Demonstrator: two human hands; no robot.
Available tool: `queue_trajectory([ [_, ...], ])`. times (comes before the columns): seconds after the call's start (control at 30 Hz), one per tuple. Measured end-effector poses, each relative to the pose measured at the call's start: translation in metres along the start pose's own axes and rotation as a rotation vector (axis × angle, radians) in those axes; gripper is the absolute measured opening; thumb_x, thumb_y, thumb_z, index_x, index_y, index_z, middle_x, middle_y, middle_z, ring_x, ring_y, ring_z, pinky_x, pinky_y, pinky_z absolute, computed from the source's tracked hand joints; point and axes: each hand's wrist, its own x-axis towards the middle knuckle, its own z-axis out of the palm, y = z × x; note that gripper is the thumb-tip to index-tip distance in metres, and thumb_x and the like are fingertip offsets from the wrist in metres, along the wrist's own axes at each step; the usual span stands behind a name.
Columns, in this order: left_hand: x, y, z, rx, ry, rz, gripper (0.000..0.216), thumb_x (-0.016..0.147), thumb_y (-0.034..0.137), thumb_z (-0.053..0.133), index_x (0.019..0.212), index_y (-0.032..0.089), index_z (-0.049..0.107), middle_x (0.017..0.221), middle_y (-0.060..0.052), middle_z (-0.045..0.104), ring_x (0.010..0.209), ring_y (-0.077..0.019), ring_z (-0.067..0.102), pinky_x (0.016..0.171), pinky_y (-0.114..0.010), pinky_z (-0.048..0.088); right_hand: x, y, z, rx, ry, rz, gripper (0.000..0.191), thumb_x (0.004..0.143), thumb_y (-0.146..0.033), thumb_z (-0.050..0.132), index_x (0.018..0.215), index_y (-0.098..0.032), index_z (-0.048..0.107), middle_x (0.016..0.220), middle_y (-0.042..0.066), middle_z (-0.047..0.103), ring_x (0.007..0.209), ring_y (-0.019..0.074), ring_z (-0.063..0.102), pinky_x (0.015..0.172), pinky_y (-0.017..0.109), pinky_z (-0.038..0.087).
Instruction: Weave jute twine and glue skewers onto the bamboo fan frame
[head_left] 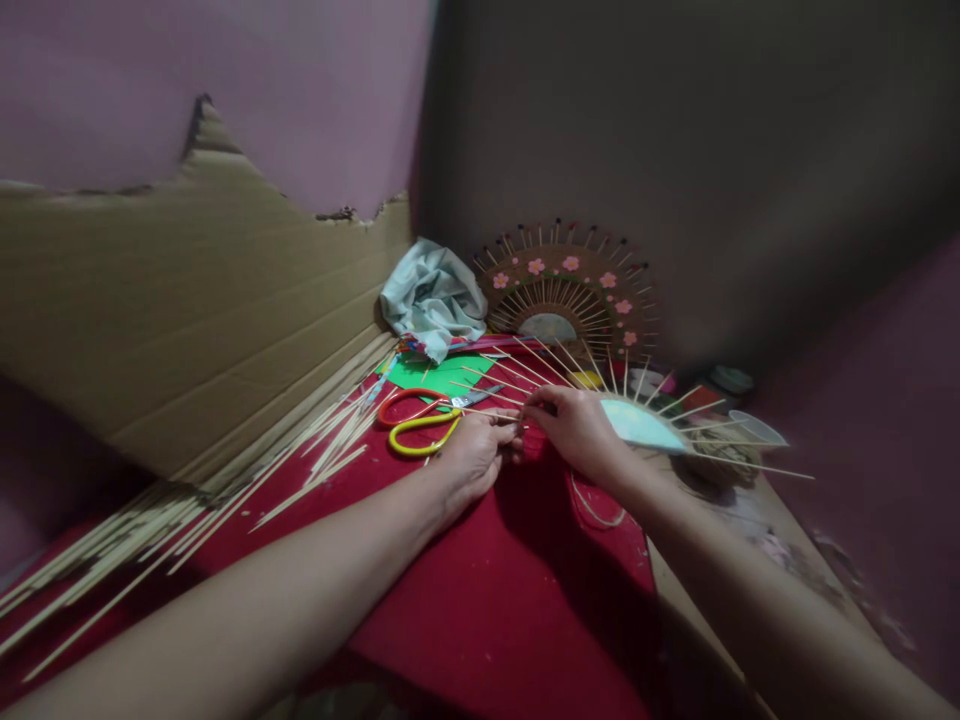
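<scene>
Bamboo-stick fan frame (646,428), one, right side of red-covered tabletop (480,600). Left hand (476,455), right hand (574,425): fingers drawn together, seemingly pinching a bamboo stick (487,413). Step, by appearance: tying; cord (604,525) loops nearby. Next move likely calls for even tension. Translucent plastic cup (757,430), right: contents indiscernible.

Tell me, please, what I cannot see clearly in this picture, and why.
In the head view:
What the left hand and right hand are handling where they meet: too small, and they partly cover it.
Left end of the pale blue piece: behind the right hand.
Ends of some loose sticks: cut off by the left edge.
The dark round object: too blurred to identify.
</scene>
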Motion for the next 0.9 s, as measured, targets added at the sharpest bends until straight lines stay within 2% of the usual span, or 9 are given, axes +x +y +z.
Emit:
queue_trajectory([
  [0.47, 0.0041, -0.0051, -0.0036, -0.014, -0.002, 0.049, 0.018, 0.058, -0.006, 0.052, 0.066, 0.008, 0.060, 0.053, -0.001, 0.056, 0.042, -0.0078, 0.046, 0.043, -0.021, 0.040, -0.0018, 0.0016, 0.0078, -0.051, 0.029, -0.001, 0.008, 0.072, -0.021, 0.055, 0.074, -0.023, 0.063, 0.057, -0.002, 0.057, 0.051, 0.0112, 0.047, 0.052, 0.023, 0.033],
  [0.9, 0.0098, -0.0097, -0.0068, -0.065, -0.020, 0.067, 0.018, 0.058, -0.005, 0.050, 0.064, 0.011, 0.055, 0.050, 0.000, 0.052, 0.043, -0.0099, 0.049, 0.043, -0.023, 0.040, 0.0000, -0.0022, 0.0064, -0.114, -0.032, -0.043, 0.016, 0.070, -0.015, 0.051, 0.073, -0.021, 0.066, 0.059, 0.001, 0.062, 0.054, 0.0126, 0.052, 0.054, 0.024, 0.036],
])
